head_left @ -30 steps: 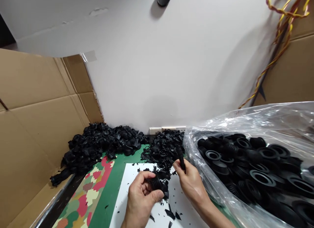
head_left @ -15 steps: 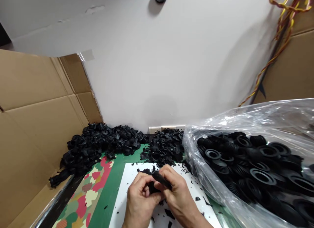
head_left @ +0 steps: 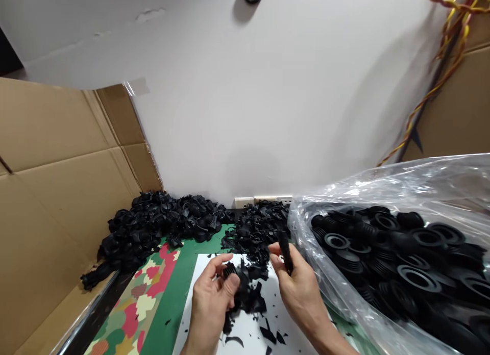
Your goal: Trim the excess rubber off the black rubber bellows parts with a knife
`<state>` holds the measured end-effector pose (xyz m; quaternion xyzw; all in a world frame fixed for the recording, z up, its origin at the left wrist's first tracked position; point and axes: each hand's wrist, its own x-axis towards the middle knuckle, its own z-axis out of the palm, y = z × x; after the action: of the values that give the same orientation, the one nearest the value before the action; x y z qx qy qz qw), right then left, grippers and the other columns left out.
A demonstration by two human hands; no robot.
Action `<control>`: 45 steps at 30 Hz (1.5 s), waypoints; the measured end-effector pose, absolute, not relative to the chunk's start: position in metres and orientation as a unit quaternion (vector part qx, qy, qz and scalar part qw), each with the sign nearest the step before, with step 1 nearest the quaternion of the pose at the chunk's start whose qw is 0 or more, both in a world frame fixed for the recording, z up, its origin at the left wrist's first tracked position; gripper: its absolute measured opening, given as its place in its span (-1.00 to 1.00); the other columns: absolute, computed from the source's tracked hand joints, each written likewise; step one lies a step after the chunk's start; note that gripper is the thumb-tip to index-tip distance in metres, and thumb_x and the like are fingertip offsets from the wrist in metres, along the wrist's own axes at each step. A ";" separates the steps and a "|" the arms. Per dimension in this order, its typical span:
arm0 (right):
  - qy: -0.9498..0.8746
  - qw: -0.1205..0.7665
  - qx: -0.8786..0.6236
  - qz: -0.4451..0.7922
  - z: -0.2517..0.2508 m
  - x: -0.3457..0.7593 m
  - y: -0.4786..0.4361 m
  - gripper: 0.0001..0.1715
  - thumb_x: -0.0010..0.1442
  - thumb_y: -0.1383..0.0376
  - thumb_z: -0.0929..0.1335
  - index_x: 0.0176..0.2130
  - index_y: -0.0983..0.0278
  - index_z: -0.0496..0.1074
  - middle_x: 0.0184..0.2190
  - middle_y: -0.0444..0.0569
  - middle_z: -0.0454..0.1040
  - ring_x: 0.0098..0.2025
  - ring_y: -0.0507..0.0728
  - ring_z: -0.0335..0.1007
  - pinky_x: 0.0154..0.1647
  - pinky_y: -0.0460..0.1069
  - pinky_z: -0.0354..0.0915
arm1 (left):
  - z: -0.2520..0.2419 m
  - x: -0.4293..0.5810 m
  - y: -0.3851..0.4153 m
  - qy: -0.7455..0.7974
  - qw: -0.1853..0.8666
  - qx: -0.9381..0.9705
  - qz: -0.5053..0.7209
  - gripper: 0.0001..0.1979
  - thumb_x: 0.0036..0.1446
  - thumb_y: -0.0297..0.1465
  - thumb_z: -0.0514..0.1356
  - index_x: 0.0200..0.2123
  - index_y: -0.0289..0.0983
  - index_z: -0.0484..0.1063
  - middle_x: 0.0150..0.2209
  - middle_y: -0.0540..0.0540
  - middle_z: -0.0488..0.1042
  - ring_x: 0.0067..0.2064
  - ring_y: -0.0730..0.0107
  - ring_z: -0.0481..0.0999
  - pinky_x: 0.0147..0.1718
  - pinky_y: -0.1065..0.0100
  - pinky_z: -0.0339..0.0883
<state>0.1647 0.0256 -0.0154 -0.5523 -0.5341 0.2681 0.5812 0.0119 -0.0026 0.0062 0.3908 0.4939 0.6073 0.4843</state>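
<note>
My left hand (head_left: 210,299) is closed on a black ribbed rubber bellows (head_left: 229,271), thumb across its near side. To the right, my right hand (head_left: 298,288) grips a dark, slim, stick-like object (head_left: 284,250) that points upward; its exact kind does not show. The two hands are apart, above a white sheet (head_left: 202,263). Between them, torn black rubber scraps (head_left: 252,296) lie on the sheet, with smaller bits around them.
A clear plastic bag (head_left: 306,248) of black ribbed rubber parts (head_left: 417,278) stands at right. Heaps of black rubber parts (head_left: 164,220) and shredded scraps (head_left: 256,227) lie along the wall. A cardboard panel (head_left: 76,192) rises at left beside a patterned strip (head_left: 133,304).
My hands, together before, have parted; the right moved right and tipped the stick-like object upright. More black scraps now show on the sheet between them.
</note>
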 end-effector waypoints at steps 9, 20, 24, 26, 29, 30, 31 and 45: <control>-0.587 0.627 -0.436 0.268 -0.010 0.151 0.013 -0.88 0.13 0.28 0.31 -0.38 0.22 0.44 -0.42 -0.06 0.45 -0.42 0.12 0.38 -0.39 -0.04 0.33 | 0.000 0.001 0.008 0.513 0.607 0.230 0.562 -0.44 -0.32 0.07 0.35 -0.58 -0.27 0.24 -0.71 0.11 0.34 -0.82 0.65 0.22 -0.88 0.62 -0.12; -0.518 0.570 -0.418 0.482 -0.015 0.130 0.013 -0.89 -0.11 0.37 0.37 -0.49 0.28 0.53 -0.52 -0.06 0.49 -0.41 0.17 0.42 -0.33 0.01 0.33 | -0.001 0.011 0.002 0.500 0.642 0.307 0.493 -0.49 -0.17 0.07 0.28 -0.51 -0.30 0.34 -0.77 0.13 0.26 -0.82 0.72 0.06 -0.86 0.62 -0.14; -0.487 0.561 -0.449 0.496 -0.017 0.132 0.018 -0.89 -0.11 0.30 0.36 -0.56 0.30 0.48 -0.60 -0.11 0.45 -0.45 0.15 0.35 -0.38 -0.01 0.26 | -0.002 -0.002 0.007 0.537 0.515 0.448 0.495 -0.58 -0.17 -0.09 0.36 -0.35 -0.28 0.41 -0.64 0.12 0.36 -0.77 0.69 0.13 -0.81 0.60 -0.13; -0.493 0.562 -0.455 0.484 -0.016 0.133 0.020 -0.90 -0.12 0.31 0.36 -0.58 0.29 0.46 -0.59 -0.12 0.43 -0.45 0.14 0.33 -0.39 -0.02 0.23 | -0.002 -0.007 0.008 0.523 0.449 0.521 0.503 -0.50 -0.28 -0.35 0.44 -0.18 -0.22 0.47 -0.43 0.04 0.49 -0.64 0.61 0.31 -0.70 0.57 0.12; -0.523 0.550 -0.441 0.479 -0.015 0.136 0.021 -0.89 -0.12 0.29 0.36 -0.59 0.28 0.47 -0.58 -0.12 0.41 -0.44 0.14 0.32 -0.38 -0.02 0.22 | -0.002 -0.008 0.009 0.491 0.456 0.554 0.494 -0.63 -0.28 -0.55 0.37 -0.28 -0.25 0.57 -0.31 -0.07 0.55 -0.37 0.37 0.48 -0.43 0.46 0.33; -0.535 0.544 -0.436 0.478 -0.015 0.137 0.022 -0.88 -0.11 0.28 0.37 -0.59 0.28 0.47 -0.58 -0.12 0.41 -0.44 0.14 0.31 -0.38 -0.01 0.22 | -0.002 -0.007 0.009 0.487 0.481 0.536 0.494 -0.69 -0.28 -0.56 0.36 -0.34 -0.28 0.58 -0.37 -0.07 0.56 -0.38 0.34 0.48 -0.44 0.44 0.34; -0.545 0.537 -0.432 0.477 -0.015 0.138 0.022 -0.86 -0.11 0.26 0.37 -0.59 0.28 0.47 -0.57 -0.11 0.41 -0.44 0.14 0.31 -0.37 -0.01 0.22 | -0.002 -0.006 0.009 0.484 0.508 0.511 0.496 -0.71 -0.30 -0.57 0.35 -0.37 -0.30 0.57 -0.43 -0.06 0.55 -0.45 0.37 0.47 -0.50 0.43 0.33; -0.590 0.501 -0.483 0.409 -0.022 0.133 0.019 -0.90 -0.09 0.30 0.27 -0.59 0.24 0.31 -0.61 -0.13 0.33 -0.50 0.13 0.28 -0.46 -0.04 0.18 | -0.006 0.002 0.002 0.518 0.498 0.532 0.449 -0.68 -0.18 -0.60 0.21 -0.26 -0.30 0.50 -0.46 -0.02 0.53 -0.55 0.42 0.40 -0.54 0.41 0.28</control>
<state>0.1327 0.0191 -0.0216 -0.4829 -0.5901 0.4093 0.5011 0.0020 0.0024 -0.0062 0.5320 0.5177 0.4487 0.4976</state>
